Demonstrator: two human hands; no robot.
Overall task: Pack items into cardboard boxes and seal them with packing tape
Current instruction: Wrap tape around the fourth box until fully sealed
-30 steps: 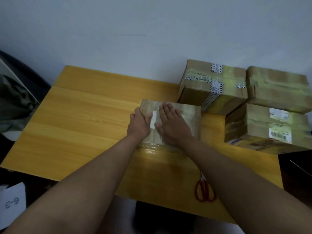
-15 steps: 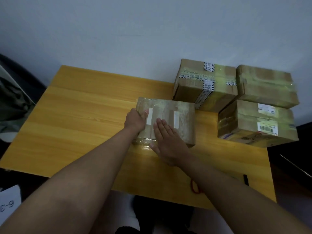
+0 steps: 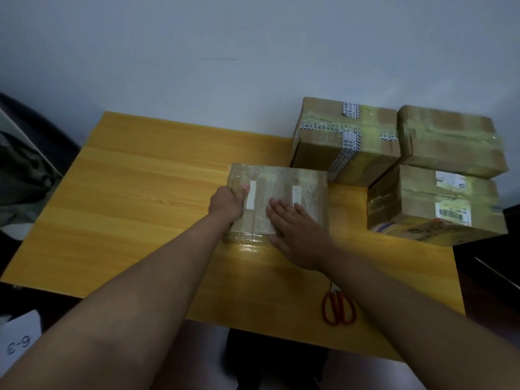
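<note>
Wall, pale and plain, fills the upper half of the view behind a yellow wooden table. Three taped cardboard boxes are grouped at the table's far right: one with black-and-white printed tape, one wrapped in clear tape just right of it, and a third with white labels in front of that one. Nearer the middle of the table lies a flatter taped box, its top glossy with packing tape and marked by two white strips. The left hand grips this box at its left edge, thumb lying on the top and the other fingers hidden down the side. The right hand lies flat on the box's near right part, fingers straight and spread, pressing the taped surface. Red-handled scissors rest on the table's near edge, partly hidden beside the right forearm. A white paper marked "6-3" shows at the lower left, off the table.
</note>
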